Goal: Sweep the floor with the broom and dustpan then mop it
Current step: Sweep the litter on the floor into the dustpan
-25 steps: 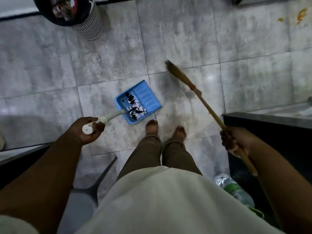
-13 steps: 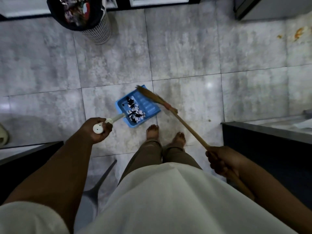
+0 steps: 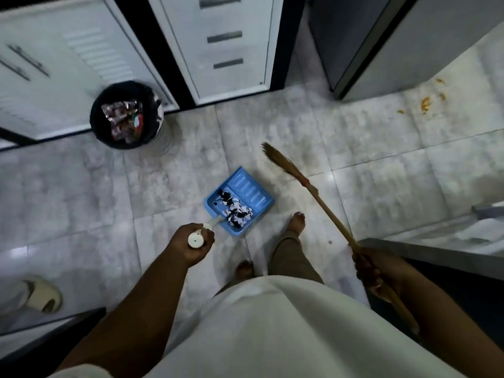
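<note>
My left hand [image 3: 189, 245] grips the white handle of a blue dustpan [image 3: 246, 192]. The pan hangs just above the grey tiled floor [image 3: 174, 186], in front of my feet. Black and white scraps [image 3: 236, 210] lie in its rear half. My right hand [image 3: 375, 271] is closed around the wooden stick of a straw broom [image 3: 316, 190]. The bristle end [image 3: 275, 156] points up and left, off to the right of the pan and apart from it. No mop is in view.
A black-lined mesh waste bin [image 3: 126, 114] full of wrappers stands at the back left against white cabinet doors [image 3: 226, 45]. Orange stains [image 3: 425, 103] mark the tiles at the far right. A beige slipper [image 3: 41, 294] lies at left. A dark counter edge [image 3: 436, 255] is by my right arm.
The view has tilted up and I have stepped forward, so the bin is nearer. The broom head has swung right, away from the dustpan. Both hands keep their grip.
</note>
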The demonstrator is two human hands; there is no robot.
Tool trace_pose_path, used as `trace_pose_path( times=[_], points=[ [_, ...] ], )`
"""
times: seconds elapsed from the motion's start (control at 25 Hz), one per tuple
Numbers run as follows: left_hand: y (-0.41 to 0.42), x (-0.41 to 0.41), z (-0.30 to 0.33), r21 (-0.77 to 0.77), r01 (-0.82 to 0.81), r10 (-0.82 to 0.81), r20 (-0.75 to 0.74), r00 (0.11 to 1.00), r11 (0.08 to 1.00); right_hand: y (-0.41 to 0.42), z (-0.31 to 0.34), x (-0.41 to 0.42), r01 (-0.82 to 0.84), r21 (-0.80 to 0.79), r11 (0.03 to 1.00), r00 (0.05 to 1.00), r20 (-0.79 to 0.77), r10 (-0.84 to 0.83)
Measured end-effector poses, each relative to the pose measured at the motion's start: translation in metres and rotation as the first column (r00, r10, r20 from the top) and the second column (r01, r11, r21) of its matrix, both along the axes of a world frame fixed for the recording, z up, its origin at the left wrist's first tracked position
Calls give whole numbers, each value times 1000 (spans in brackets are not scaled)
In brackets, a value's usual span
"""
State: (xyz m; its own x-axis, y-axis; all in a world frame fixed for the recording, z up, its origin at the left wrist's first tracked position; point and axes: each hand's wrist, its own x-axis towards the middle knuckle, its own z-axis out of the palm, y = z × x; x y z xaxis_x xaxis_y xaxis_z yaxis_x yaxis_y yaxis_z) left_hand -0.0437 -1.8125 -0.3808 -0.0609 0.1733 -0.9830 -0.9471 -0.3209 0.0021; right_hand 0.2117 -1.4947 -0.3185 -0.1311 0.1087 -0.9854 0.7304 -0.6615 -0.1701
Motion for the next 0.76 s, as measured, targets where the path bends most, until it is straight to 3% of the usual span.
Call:
trace_pose_path(
  times=[0.12, 0.24, 0.52, 0.76],
  points=[
    [50, -12, 5, 71, -37, 35, 20, 999, 997, 46, -4, -8, 156, -70, 985, 987, -19, -158],
    [124, -37, 23, 29, 78, -76, -59, 995, 997, 98, -1, -23, 211, -83, 974, 977, 10, -211],
    [281, -80, 40, 116, 307, -304, -42, 952, 944, 202, 0, -51, 414, -72, 908, 909, -24, -416],
    [433, -149, 39, 252, 616, -620, -76, 781, 746, 286, 0, -86, 601, -20, 799, 798, -24, -602]
  ],
)
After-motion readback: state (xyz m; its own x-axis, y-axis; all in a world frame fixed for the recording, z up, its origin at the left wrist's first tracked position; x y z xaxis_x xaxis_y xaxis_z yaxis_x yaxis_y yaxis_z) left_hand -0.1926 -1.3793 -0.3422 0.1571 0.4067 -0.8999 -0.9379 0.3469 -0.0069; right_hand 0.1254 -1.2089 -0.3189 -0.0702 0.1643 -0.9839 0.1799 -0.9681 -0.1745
